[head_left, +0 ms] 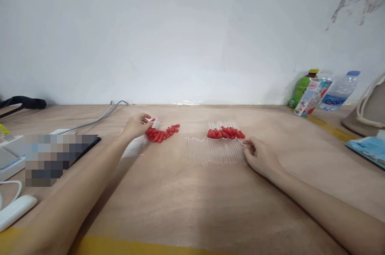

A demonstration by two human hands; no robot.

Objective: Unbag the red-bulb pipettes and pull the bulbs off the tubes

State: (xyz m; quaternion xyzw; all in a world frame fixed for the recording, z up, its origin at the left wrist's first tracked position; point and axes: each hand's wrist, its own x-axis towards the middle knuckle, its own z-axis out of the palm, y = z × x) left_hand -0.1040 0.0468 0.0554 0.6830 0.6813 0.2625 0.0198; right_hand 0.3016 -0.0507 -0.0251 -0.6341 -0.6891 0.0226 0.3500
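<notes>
Yellow tape (144, 246) is laid along the near edge of the wood-toned tabletop (168, 207). Beyond it, a row of slender clear tubes (216, 152) is set out side by side at the middle of the work area, and just behind them a second, red-ended row of tubes (226, 132) is bunched, with the clear shafts pointed toward the wall (180, 38). To the left, well apart from both rows, a loose pile of red bulbs (161, 135) is spread beside a clear plastic bag (132, 148).

The right hand (261, 156) is placed at the right end of the clear row, its thumb and fingertips curled close together; whether a tube is pinched between them cannot be told. The left hand (136, 126) is held over the bag and the pile's left edge, fingers bent and slightly apart; whether a bulb is gripped cannot be told either.

The clear tubes could easily be rolled out of line if the end one were nudged by the right fingers. Bulbs could be scattered if the bag were dragged, and tubes might be overlooked, since their edges are barely distinguished from the tabletop.
</notes>
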